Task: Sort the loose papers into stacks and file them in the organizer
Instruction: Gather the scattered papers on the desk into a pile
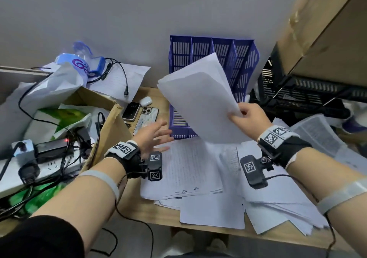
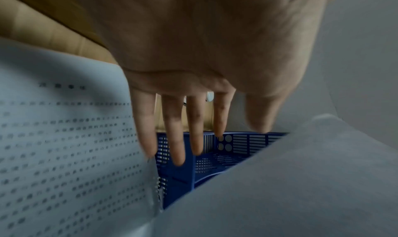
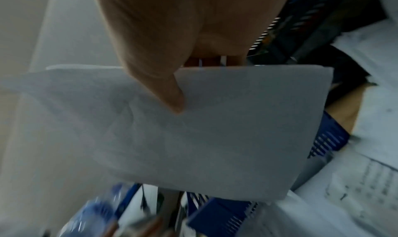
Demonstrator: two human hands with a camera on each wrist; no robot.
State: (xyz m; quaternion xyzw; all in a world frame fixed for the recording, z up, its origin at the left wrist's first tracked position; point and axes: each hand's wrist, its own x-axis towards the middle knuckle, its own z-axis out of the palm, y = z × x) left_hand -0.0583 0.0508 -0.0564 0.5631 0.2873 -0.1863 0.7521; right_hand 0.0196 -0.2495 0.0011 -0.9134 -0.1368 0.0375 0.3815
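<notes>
My right hand (image 1: 245,116) pinches a stack of white papers (image 1: 200,96) by its right edge and holds it tilted in the air in front of the blue slotted organizer (image 1: 242,58). In the right wrist view the thumb (image 3: 170,94) lies on top of the paper stack (image 3: 215,130). My left hand (image 1: 155,136) hovers with straight, spread fingers (image 2: 178,138) just left of the organizer's low front (image 2: 215,164), holding nothing. Loose printed sheets (image 1: 182,170) lie spread on the wooden desk (image 1: 139,212) below both hands.
Two phones (image 1: 146,118) and a white earbud case (image 1: 145,101) lie left of the organizer. A cardboard box (image 1: 111,114) with bags and a power strip (image 1: 49,168) fills the left. Black mesh trays (image 1: 307,92) stand at the right under a cardboard box (image 1: 327,25).
</notes>
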